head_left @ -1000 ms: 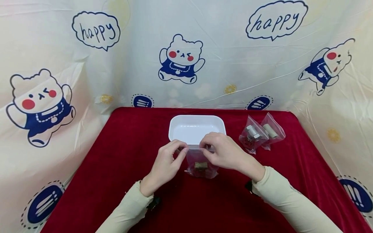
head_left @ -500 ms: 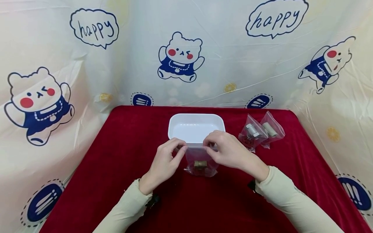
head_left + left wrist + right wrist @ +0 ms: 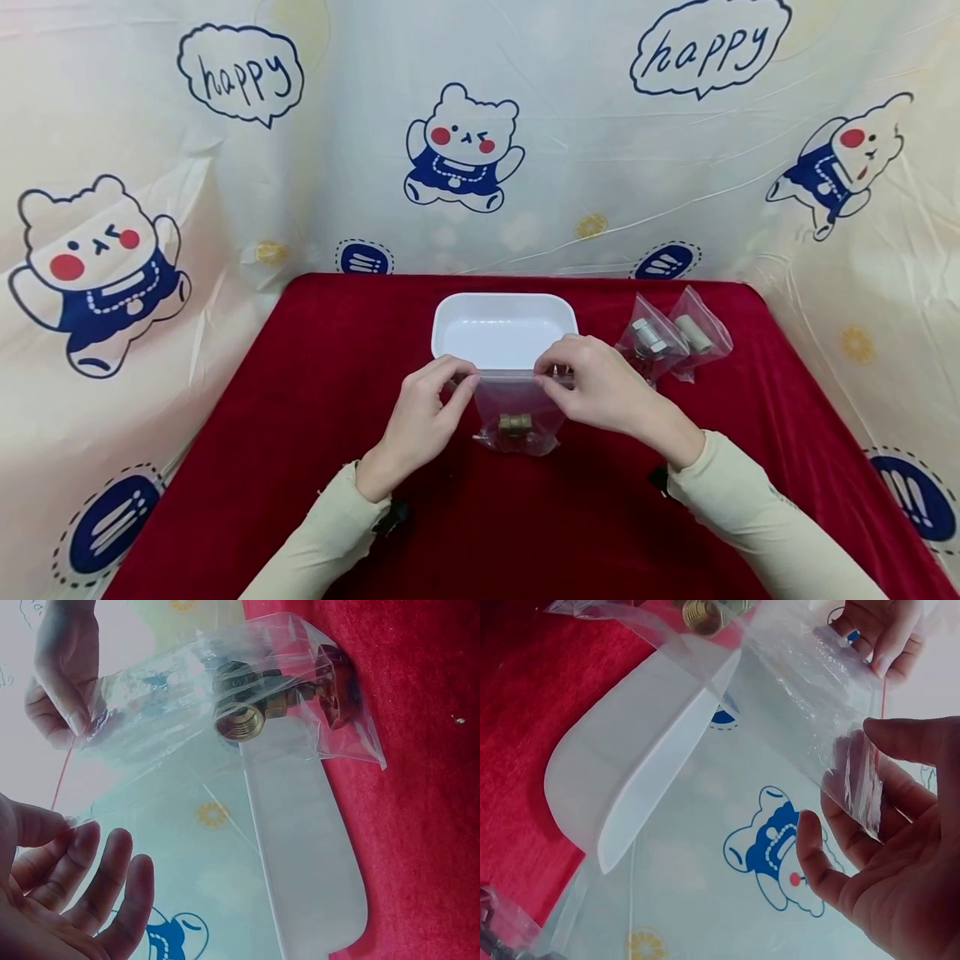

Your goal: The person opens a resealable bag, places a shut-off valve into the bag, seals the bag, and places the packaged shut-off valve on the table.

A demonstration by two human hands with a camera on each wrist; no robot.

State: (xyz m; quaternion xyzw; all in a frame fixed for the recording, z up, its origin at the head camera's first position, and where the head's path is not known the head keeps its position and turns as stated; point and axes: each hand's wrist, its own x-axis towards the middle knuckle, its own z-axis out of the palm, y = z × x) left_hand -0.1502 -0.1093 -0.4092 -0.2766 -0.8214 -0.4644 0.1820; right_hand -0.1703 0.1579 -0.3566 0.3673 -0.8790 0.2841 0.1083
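A clear zip bag (image 3: 517, 400) hangs upright between my hands, its zip edge along the top. Inside, at the bottom, lies a brass valve (image 3: 241, 712) with a threaded opening and a dark red handle. My left hand (image 3: 426, 408) pinches the bag's top left corner between thumb and index finger; the other fingers of that hand are spread in the left wrist view. Near the top right corner, my right hand (image 3: 600, 385) pinches the zip edge, thumb on one side and fingers behind. The red zip line (image 3: 883, 701) runs between the two hands in the right wrist view.
A white plastic tray (image 3: 506, 302) stands just behind the bag. To its right lie two more zip bags, one with a silvery metal fitting (image 3: 649, 337), the other with a beige cylinder (image 3: 694, 333). A red cloth (image 3: 322, 375) covers the table; a printed curtain (image 3: 360, 150) surrounds it.
My right hand has slid to the right along the bag's zip edge, away from my left hand. The left hand keeps its pinch at the left corner, nearly unmoved.
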